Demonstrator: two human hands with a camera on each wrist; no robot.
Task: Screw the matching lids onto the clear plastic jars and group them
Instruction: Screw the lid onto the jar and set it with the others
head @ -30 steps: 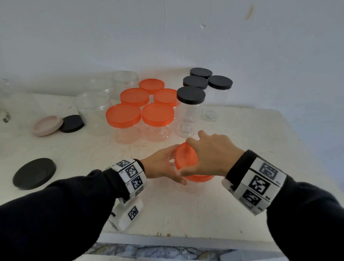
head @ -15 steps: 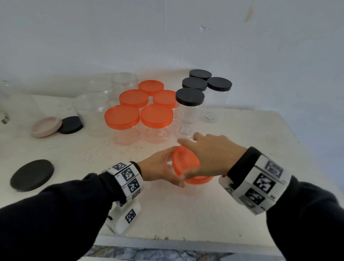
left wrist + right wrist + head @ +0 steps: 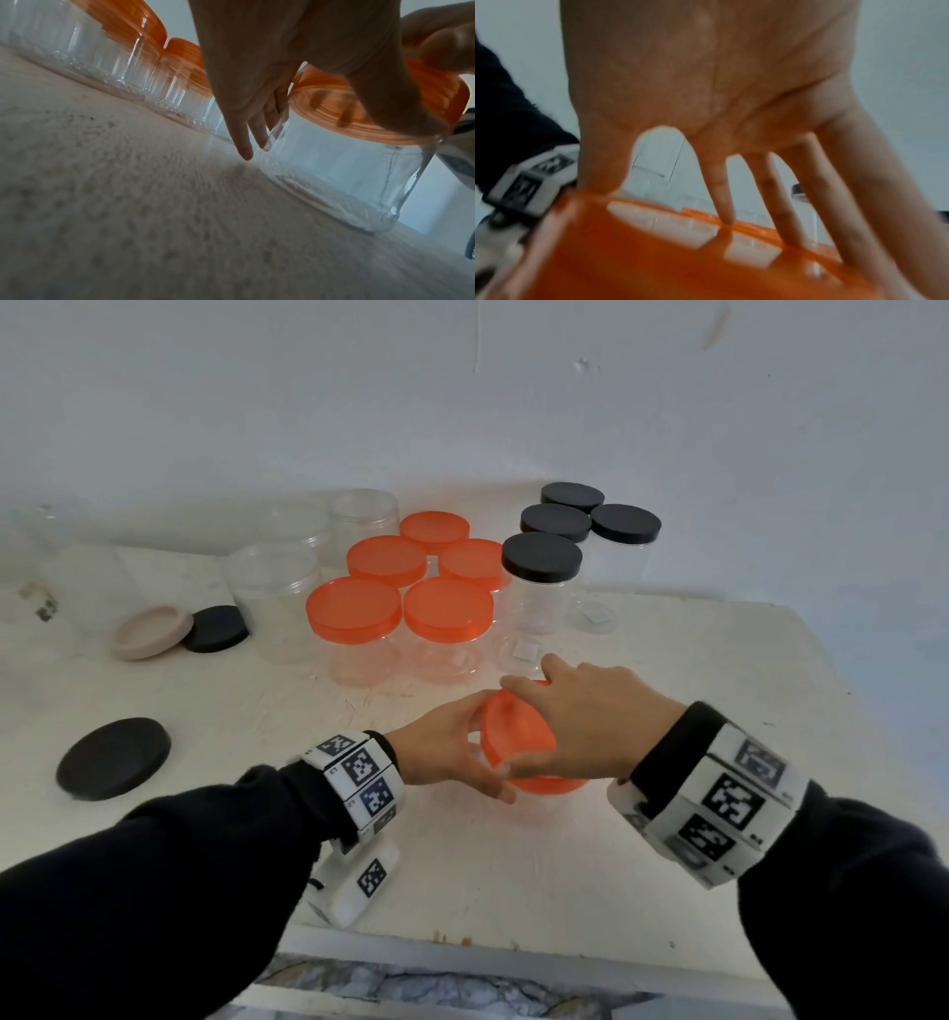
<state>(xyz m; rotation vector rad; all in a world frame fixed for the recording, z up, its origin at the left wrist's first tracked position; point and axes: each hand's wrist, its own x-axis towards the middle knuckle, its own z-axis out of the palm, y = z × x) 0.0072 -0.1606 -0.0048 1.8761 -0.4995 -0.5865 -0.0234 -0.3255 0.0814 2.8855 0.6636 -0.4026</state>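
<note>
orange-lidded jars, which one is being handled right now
The orange-lidded jar nearest the table's front edge, apart from the five grouped behind: the left hand steadies its clear body while the right hand grips its lid.

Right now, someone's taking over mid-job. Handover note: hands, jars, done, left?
Left hand grips the clear jar near the table's front edge.
Right hand grips the orange lid on that jar; tightness cannot be told.
Done: five orange-lidded jars grouped centre; four black-lidded jars grouped beside them.
Left: finish this lid, move the jar to the orange group; open jars back left; loose black lids and pink lid left.
</note>
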